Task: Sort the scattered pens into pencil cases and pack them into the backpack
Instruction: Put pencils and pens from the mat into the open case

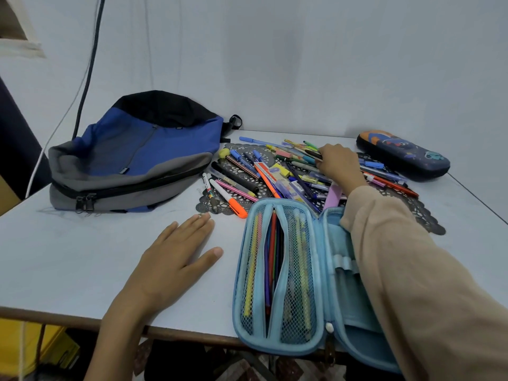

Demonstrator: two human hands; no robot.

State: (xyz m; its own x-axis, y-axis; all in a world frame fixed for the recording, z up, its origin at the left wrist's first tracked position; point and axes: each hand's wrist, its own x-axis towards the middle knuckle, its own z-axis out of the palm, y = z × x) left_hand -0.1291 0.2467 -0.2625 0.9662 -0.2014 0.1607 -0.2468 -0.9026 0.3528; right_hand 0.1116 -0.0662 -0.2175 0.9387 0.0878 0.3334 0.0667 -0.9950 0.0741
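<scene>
The pens (291, 185) lie in a loose heap on a dark lace mat (423, 213) in the middle of the counter (82, 257), crossing each other at all angles, with erasers and a ruler mixed in. The right grip (339, 163) reaches into the far side of the heap, fingers curled down and pinching a dark pen (313, 154) at its end. Its beige sleeve (412, 270) crosses over the right half of the blue case (277, 273).

That case lies open at the near edge of the counter, just in front of the mat. Its left half is a mesh pocket with yellow, red, blue and dark pens standing lengthwise inside; the right half is mostly hidden by the sleeve.

The left grip (176, 251) is flat on the bare counter to the left of the blue case, fingers straight and together, thumb spread, holding nothing. Its fingertips come near the mat's front corner.

An orange-capped marker (229, 199) sits at the heap's near left edge. A dark printed case (402, 155) lies closed at the far right, beside the mat. The backpack (132, 160), blue, grey and black, lies on its side at the left with its zip pulls together, its right end close to the mat.
</scene>
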